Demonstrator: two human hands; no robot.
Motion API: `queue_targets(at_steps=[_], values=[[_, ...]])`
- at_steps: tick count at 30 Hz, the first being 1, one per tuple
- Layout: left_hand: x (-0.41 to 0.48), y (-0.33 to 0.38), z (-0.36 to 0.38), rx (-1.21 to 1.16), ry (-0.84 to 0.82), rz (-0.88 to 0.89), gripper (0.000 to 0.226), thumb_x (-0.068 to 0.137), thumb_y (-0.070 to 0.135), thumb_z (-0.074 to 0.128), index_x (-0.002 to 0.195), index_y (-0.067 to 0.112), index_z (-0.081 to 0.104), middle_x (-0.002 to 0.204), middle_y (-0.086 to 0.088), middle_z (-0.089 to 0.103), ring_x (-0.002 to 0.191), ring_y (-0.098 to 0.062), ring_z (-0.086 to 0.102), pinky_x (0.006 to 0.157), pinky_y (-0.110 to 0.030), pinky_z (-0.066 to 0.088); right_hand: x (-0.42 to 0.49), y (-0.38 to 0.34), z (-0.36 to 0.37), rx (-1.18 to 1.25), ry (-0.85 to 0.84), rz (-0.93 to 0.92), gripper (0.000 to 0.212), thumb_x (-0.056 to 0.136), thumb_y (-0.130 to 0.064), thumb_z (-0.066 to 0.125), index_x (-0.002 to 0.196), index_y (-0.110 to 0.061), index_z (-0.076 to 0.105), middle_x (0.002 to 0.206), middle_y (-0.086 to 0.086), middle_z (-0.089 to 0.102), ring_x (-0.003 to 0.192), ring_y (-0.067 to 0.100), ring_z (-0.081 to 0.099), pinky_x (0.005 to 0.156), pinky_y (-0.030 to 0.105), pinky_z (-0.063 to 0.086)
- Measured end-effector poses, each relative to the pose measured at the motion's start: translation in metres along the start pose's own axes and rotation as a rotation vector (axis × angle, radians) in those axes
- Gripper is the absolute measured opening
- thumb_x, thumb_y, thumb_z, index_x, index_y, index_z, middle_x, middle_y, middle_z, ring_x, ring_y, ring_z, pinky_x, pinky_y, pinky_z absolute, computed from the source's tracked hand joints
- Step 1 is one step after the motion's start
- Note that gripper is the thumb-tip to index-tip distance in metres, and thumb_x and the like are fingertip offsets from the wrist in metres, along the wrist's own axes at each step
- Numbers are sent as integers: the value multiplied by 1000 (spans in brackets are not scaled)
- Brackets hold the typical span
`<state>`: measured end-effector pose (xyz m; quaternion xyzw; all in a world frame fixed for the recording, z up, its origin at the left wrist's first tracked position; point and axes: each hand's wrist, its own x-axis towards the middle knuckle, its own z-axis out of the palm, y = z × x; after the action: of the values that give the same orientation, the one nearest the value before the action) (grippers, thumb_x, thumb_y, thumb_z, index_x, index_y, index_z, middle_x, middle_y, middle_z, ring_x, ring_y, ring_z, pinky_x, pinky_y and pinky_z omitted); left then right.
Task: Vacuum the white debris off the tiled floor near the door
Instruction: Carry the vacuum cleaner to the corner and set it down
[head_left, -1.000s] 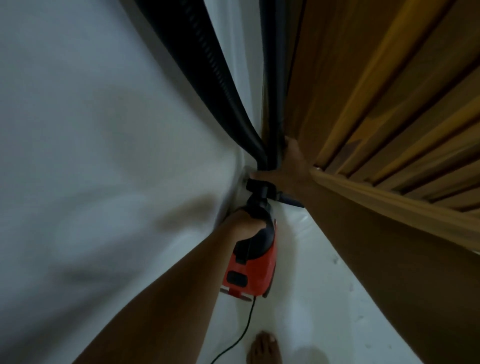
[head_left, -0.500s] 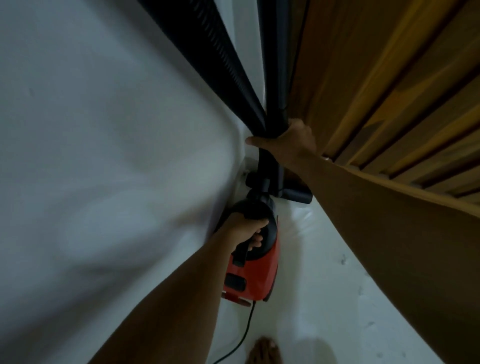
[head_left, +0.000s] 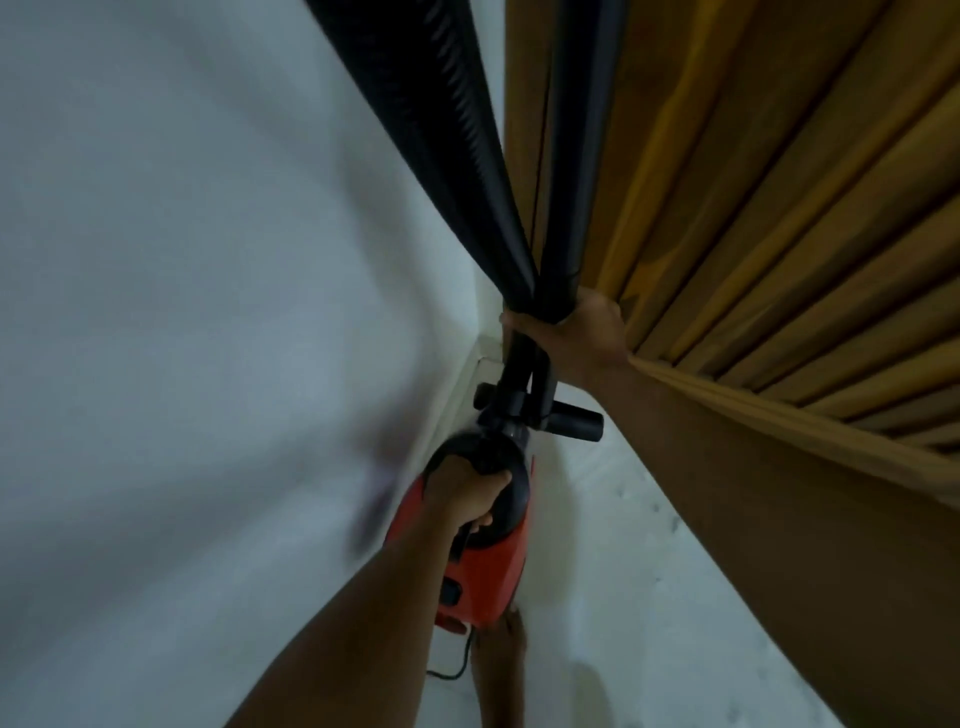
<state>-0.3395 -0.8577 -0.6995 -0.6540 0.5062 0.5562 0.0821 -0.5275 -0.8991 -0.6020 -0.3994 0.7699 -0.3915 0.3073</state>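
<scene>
Vacuum (head_left: 488, 577) has red body, black ribbed hose (head_left: 457, 130).

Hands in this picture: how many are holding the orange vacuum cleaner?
2. The left hand grips the black handle atop the orange plastic vacuum cleaner, low centre. The right hand, above it beside the brown wooden door, grips the ribbed black hose and smooth black tube together.

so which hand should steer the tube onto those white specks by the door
Right: the right hand grips the black tube beside the door; the left hand only holds the red vacuum.
</scene>
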Motion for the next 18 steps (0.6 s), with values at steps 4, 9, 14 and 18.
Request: queue_targets(at_steps=[4, 9, 14, 18], values=[[-112, 4, -18, -22, -6, 44, 26, 95, 32, 66, 89, 7, 62, 58, -7, 60, 48, -22, 55, 53, -32, 46, -80, -72, -57, 41, 50, -12, 51, 72, -46, 92, 108, -12, 76, 103, 4, 75, 97, 22, 70, 83, 41, 60], [-244, -2, -33, 14, -6, 79, 23, 94, 29, 68, 95, 7, 61, 57, -6, 60, 47, -20, 57, 48, -29, 45, -186, -149, -121, 84, 70, -7, 51, 75, -39, 91, 110, -7, 73, 99, -2, 67, 95, 16, 66, 80, 29, 57], [-361, -37, -33, 39, -6, 109, 25, 93, 29, 69, 103, 7, 64, 63, -8, 62, 51, -21, 58, 52, -31, 47, -304, -198, -161, 78, 97, -30, 49, 76, -39, 91, 109, -7, 75, 99, 0, 72, 93, 15, 67, 76, 27, 56], [-450, -92, -26, 69, -5, 160, 26, 93, 30, 69, 103, 6, 64, 67, -8, 63, 52, -20, 58, 48, -30, 46, -414, -219, -171, 65, 170, -45, 49, 78, -39, 89, 110, -6, 74, 97, 2, 71, 89, 16, 65, 72, 28, 53]])
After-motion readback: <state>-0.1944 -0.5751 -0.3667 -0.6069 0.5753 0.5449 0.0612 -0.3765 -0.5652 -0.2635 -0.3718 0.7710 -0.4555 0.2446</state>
